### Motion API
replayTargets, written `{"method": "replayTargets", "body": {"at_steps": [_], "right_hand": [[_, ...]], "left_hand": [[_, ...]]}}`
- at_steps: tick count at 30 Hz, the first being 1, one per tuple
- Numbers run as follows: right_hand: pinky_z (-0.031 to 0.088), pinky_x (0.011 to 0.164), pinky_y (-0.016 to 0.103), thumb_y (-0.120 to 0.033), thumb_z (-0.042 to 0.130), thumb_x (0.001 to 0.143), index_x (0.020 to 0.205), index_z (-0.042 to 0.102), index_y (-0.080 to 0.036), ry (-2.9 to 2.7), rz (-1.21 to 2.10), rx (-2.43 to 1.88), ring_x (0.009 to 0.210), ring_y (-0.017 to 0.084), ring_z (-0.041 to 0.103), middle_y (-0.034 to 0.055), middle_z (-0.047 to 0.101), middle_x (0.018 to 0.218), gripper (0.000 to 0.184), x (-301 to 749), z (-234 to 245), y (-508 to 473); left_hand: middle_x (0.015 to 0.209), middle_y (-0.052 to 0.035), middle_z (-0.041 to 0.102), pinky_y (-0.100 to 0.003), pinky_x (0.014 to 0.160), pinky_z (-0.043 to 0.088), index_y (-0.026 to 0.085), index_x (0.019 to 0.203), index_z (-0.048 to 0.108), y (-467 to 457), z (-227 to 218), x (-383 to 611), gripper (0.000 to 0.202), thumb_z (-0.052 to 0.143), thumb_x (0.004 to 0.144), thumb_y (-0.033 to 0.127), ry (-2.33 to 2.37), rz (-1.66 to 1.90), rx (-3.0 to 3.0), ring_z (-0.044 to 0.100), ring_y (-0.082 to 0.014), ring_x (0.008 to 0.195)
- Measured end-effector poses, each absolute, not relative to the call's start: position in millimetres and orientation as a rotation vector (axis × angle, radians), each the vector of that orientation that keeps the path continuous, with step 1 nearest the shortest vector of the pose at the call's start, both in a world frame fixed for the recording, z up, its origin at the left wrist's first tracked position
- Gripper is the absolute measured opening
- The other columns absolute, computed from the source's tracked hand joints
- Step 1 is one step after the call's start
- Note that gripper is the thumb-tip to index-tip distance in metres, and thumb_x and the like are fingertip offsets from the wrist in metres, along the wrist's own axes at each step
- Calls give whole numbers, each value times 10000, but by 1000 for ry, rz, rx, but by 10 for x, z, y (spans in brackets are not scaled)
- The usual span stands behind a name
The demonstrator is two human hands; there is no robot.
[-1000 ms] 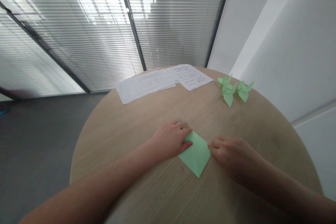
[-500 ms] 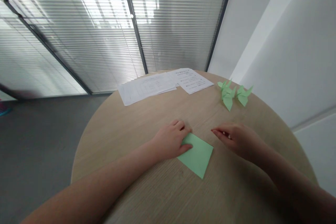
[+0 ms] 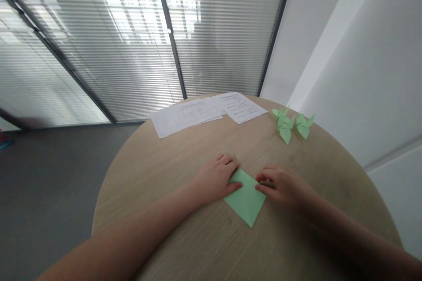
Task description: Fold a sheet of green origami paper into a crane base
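Note:
A folded square of green origami paper (image 3: pixel 246 202) lies flat on the round wooden table, turned with one corner toward me. My left hand (image 3: pixel 219 178) covers its left corner, thumb on top and fingers curled at the far edge, holding it down. At the opposite corner is my right hand (image 3: pixel 280 184), its thumb over the paper and its bent fingers at the edge in a pinch. A faint crease runs down the paper. What the right fingers do beneath the edge is hidden.
Several folded green paper figures (image 3: pixel 285 127) stand together toward the table's far right. White printed sheets (image 3: pixel 189 116) overlap at the far edge. Beyond the table (image 3: pixel 158 158) are a glass wall with blinds (image 3: pixel 224 44) and a white wall (image 3: pixel 369 66) on the right.
My right hand has moved left and onto the paper's right corner, where it was apart from it before. My left hand stays on the left corner. The view has tilted slightly.

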State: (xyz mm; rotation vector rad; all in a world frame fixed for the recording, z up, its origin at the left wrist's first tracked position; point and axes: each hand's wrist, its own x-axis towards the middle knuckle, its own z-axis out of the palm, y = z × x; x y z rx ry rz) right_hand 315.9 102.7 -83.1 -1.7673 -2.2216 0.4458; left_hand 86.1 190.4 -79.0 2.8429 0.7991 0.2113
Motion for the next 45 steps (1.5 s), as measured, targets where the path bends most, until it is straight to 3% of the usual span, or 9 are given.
{"method": "replayTargets", "body": {"at_steps": [8, 11, 15, 19, 23, 27, 30, 36, 45], "right_hand": [[412, 546, 260, -324, 608, 858, 801, 682, -184, -1790, 833, -1611, 588, 155, 579, 11, 651, 665, 169, 3214, -999, 1110], [451, 562, 263, -396, 568, 888, 832, 647, -190, -1695, 834, -1563, 620, 161, 601, 18, 650, 699, 228, 3211, -1010, 1108], [474, 582, 272, -454, 610, 883, 849, 638, -203, -1576, 821, -1435, 639, 172, 616, 12, 648, 688, 254, 3163, -992, 1085], [482, 592, 279, -499, 627, 888, 922, 697, -200, -1610, 892, -1370, 657, 183, 632, 29, 700, 731, 309, 3116, -947, 1066], [394, 520, 263, -555, 630, 880, 688, 679, -191, -1690, 813, -1433, 553, 145, 515, -6, 577, 581, 414, 3117, -919, 1055], [356, 505, 267, -597, 650, 850, 660, 686, -190, -1601, 758, -1460, 525, 135, 469, -16, 536, 550, 450, 3149, -933, 1057], [382, 504, 267, -621, 681, 812, 623, 668, -192, -1483, 783, -1457, 514, 140, 495, -3, 569, 544, 469, 3177, -932, 1083], [485, 550, 291, -664, 696, 783, 744, 742, -190, -1389, 799, -1423, 557, 175, 597, 41, 671, 609, 477, 3218, -920, 1171], [462, 525, 282, -675, 786, 698, 798, 780, -184, -1299, 820, -1389, 549, 162, 584, 38, 682, 633, 501, 3249, -982, 1189]], "left_hand": [[1157, -126, 695, -465, 1020, 465, 154, 1175, 688, 1933, -774, 866, 365, 693, 875, 361, 885, 388, 2471, 598, -296, 1132], [933, -66, 750, -340, 783, 531, 162, 1015, 751, 1986, -772, 854, 265, 587, 933, 354, 910, 409, 2261, 674, -216, 860], [754, -22, 727, -238, 573, 460, 152, 914, 765, 2015, -733, 837, 349, 512, 969, 386, 915, 453, 2138, 634, -148, 652], [753, -22, 730, -234, 580, 444, 162, 893, 775, 1914, -602, 828, 286, 574, 930, 362, 960, 568, 2102, 621, -146, 665], [729, -19, 732, -243, 603, 448, 178, 841, 781, 1768, -476, 811, 243, 629, 906, 357, 936, 753, 2111, 618, -140, 644], [740, -16, 736, -234, 575, 420, 178, 876, 778, 1753, -437, 782, 283, 597, 933, 387, 880, 748, 2139, 603, -131, 626], [628, -3, 685, -224, 517, 351, 161, 757, 732, 1833, -450, 751, 383, 523, 970, 401, 898, 644, 2166, 535, -107, 533], [597, 0, 660, -217, 507, 349, 164, 747, 702, 1945, -490, 674, 397, 486, 999, 382, 890, 685, 2205, 523, -100, 503], [650, -18, 632, -226, 562, 367, 152, 813, 727, 1978, -578, 649, 389, 473, 1021, 361, 735, 880, 2458, 548, -112, 588]]}}
